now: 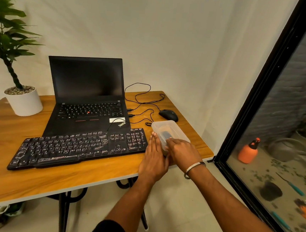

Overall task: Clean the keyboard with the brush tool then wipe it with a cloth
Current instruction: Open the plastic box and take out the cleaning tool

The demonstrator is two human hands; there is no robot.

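Note:
A dusty black keyboard point(79, 146) lies slanted on the wooden table point(50, 181), in front of a laptop. Just right of it stands a clear plastic container point(177, 130) with a small dark object point(165, 134) inside; I cannot tell what it is. My left hand point(154, 160) lies with straight fingers along the container's left wall. My right hand point(182, 151) reaches over the container's near end, its fingertips close to the dark object. No cloth is in view.
An open black laptop point(87, 95) stands behind the keyboard, its cables looping to a black mouse point(168, 114) behind the container. A white plant pot point(24, 101) stands at the table's back left. A black-framed glass wall point(261, 97) runs along the right.

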